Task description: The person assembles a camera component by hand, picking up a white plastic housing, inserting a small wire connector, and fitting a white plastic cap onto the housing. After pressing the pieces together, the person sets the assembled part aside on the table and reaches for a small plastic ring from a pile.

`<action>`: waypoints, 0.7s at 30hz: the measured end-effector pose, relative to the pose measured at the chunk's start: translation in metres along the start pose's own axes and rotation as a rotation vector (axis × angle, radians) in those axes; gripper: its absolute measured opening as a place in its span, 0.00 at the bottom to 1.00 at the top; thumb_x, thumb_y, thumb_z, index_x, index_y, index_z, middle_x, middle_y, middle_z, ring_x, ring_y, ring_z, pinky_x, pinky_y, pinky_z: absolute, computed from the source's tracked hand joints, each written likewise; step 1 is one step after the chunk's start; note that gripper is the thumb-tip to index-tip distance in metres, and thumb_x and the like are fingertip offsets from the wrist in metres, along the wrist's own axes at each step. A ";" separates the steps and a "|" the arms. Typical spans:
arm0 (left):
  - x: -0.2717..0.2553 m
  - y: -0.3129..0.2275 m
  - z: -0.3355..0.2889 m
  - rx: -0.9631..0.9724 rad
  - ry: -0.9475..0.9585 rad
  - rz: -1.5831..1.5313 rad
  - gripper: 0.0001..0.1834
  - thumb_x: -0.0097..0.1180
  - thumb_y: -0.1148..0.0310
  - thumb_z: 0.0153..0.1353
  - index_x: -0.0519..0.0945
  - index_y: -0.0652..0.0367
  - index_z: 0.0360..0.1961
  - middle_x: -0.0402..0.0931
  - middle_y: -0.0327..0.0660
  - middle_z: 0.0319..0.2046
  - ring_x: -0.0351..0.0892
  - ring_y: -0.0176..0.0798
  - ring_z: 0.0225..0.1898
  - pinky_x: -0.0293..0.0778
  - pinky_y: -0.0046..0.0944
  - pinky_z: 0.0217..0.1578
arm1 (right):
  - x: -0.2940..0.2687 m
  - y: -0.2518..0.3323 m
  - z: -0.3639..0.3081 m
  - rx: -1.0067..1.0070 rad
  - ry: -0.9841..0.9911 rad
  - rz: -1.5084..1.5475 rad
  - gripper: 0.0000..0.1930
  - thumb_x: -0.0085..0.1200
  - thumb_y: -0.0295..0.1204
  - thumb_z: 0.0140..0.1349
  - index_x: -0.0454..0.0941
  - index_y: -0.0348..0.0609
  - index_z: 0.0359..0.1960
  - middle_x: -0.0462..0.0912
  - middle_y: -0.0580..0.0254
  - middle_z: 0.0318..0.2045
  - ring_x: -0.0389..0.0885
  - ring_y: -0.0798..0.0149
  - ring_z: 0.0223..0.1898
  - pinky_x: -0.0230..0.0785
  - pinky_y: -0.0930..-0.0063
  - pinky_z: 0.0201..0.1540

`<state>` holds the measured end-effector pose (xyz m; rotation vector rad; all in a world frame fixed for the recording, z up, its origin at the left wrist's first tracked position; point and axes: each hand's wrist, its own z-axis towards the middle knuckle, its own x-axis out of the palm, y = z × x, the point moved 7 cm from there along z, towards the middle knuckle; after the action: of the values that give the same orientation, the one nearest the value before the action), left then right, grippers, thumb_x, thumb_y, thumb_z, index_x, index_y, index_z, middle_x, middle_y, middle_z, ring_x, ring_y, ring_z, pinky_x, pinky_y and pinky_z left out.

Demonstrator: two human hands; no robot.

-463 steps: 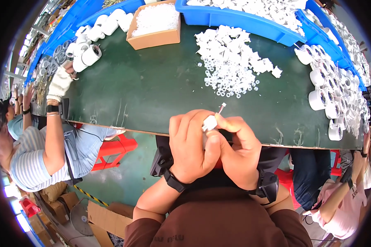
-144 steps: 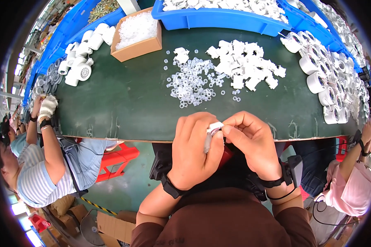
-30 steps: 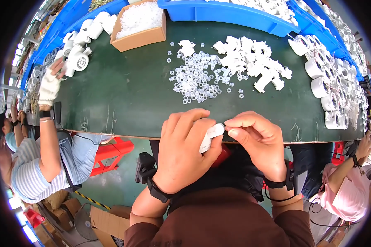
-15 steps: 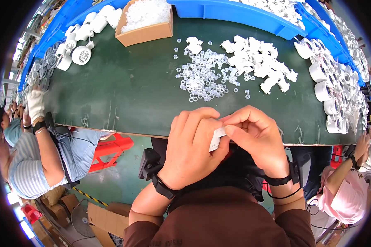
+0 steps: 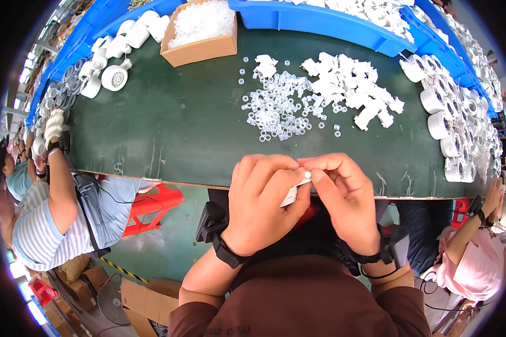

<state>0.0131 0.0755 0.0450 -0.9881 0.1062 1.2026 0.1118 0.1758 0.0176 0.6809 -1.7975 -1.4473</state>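
Observation:
In front of my body, at the near table edge, my left hand (image 5: 264, 202) is closed around a small white plastic part (image 5: 289, 196). Most of that part is hidden by the fingers. My right hand (image 5: 347, 202) meets it from the other side, thumb and forefinger pinched at the part's upper end, where a small round white tip shows. Whether those fingertips also hold a tiny piece is hidden. Beyond the hands lie a heap of small clear plastic rings (image 5: 275, 106) and, to its right, a pile of similar white plastic parts (image 5: 348, 84).
A cardboard box (image 5: 199, 51) of translucent bits and a blue bin (image 5: 320, 25) of white parts stand at the far side. White round housings (image 5: 438, 126) line the right; white shower-head-like pieces (image 5: 116, 77) lie far left. Co-workers sit left, by a red stool (image 5: 152, 208), and right.
My right hand has shifted slightly left and its fingers have changed position at the part's upper end. Less of the white part shows, and its round tip has come into sight.

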 end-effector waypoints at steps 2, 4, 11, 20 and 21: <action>0.001 0.000 0.003 0.026 0.028 -0.011 0.20 0.73 0.79 0.44 0.79 0.54 0.38 0.81 0.40 0.40 0.77 0.49 0.40 0.73 0.44 0.39 | 0.000 -0.003 -0.001 -0.062 0.000 -0.023 0.09 0.47 0.21 0.76 0.76 0.35 0.53 0.84 0.58 0.49 0.80 0.72 0.50 0.73 0.75 0.56; -0.006 0.000 0.006 0.069 0.108 -0.013 0.19 0.73 0.79 0.43 0.81 0.55 0.37 0.82 0.40 0.41 0.78 0.50 0.41 0.74 0.45 0.41 | 0.001 -0.010 -0.002 -0.041 0.022 -0.039 0.08 0.46 0.19 0.76 0.76 0.36 0.52 0.84 0.60 0.48 0.80 0.74 0.48 0.74 0.77 0.53; -0.085 0.048 0.004 0.023 0.003 0.647 0.24 0.70 0.71 0.54 0.83 0.53 0.54 0.76 0.45 0.61 0.68 0.56 0.65 0.61 0.54 0.65 | -0.081 0.068 -0.003 -0.656 -0.364 -1.196 0.07 0.63 0.26 0.64 0.84 0.43 0.43 0.83 0.54 0.48 0.79 0.49 0.54 0.69 0.58 0.59; -0.066 0.051 -0.006 -0.171 -0.060 0.514 0.24 0.64 0.73 0.61 0.78 0.60 0.59 0.69 0.50 0.67 0.64 0.54 0.66 0.58 0.53 0.65 | -0.274 0.098 0.002 -0.145 -0.989 -1.973 0.37 0.67 0.57 0.56 0.78 0.42 0.58 0.71 0.50 0.64 0.61 0.43 0.68 0.48 0.40 0.68; -0.058 0.047 -0.006 -0.171 -0.032 0.461 0.24 0.64 0.75 0.59 0.79 0.60 0.58 0.70 0.50 0.66 0.64 0.55 0.65 0.60 0.53 0.64 | -0.271 0.096 0.004 -0.155 -0.985 -1.936 0.36 0.69 0.56 0.55 0.78 0.43 0.58 0.71 0.52 0.63 0.61 0.44 0.68 0.48 0.40 0.68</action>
<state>-0.0462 0.0296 0.0456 -1.1285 0.2172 1.6698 0.2752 0.4090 0.0546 2.1517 -1.1356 -3.5187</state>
